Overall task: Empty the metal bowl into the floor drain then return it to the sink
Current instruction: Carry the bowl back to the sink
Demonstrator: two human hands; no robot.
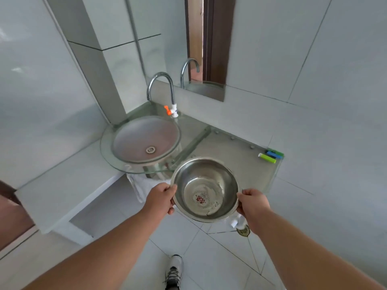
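I hold a round metal bowl (206, 183) with a red emblem on its bottom, level and upright in front of me. My left hand (160, 197) grips its left rim and my right hand (252, 206) grips its right rim. A little clear water seems to lie in the bottom. The bowl hangs just right of and below the round glass sink (144, 141), apart from it. The floor drain (244, 231) shows on the tiled floor under the bowl's right edge, partly hidden by my right hand.
A curved chrome tap (161, 88) with a white and orange nozzle stands behind the sink. A glass shelf (240, 151) to the right carries green and blue items (270, 156). A white cloth (140, 187) hangs below the sink. A low ledge (62, 185) runs left. My shoe (173, 271) is below.
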